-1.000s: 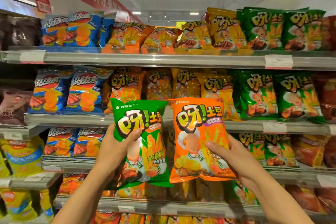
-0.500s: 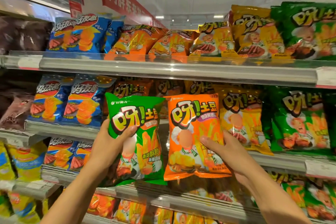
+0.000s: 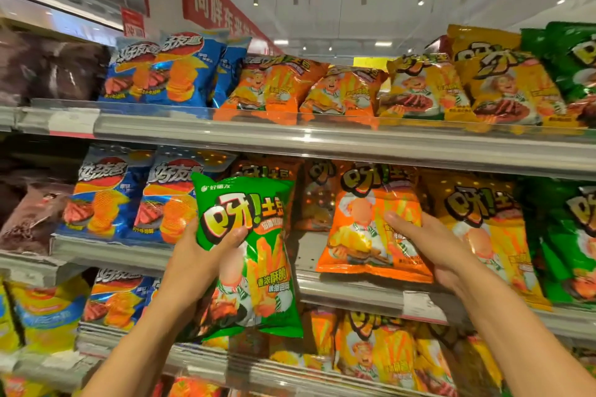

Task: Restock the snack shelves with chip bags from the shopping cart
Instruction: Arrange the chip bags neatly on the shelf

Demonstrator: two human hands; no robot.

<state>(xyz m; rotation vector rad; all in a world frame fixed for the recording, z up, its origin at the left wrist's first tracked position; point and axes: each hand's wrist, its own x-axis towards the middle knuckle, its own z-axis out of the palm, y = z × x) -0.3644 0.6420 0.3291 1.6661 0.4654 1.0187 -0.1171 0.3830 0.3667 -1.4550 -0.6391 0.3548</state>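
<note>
My left hand grips a green chip bag by its left side, holding it upright in front of the shelves. My right hand holds an orange chip bag against the second shelf, its lower edge at the shelf's front rim, among other orange bags behind it. Fingers of the right hand spread across the bag's front right side. The shopping cart is out of view.
The top shelf carries blue, orange, yellow and green bags. Blue bags stand left of my hands, yellow bags and green bags to the right. Lower shelves hold more bags. A red sign hangs overhead.
My right hand has moved the orange bag right and forward onto the second shelf, away from the green bag. The left hand stayed roughly put. The view has come closer and tilted up.
</note>
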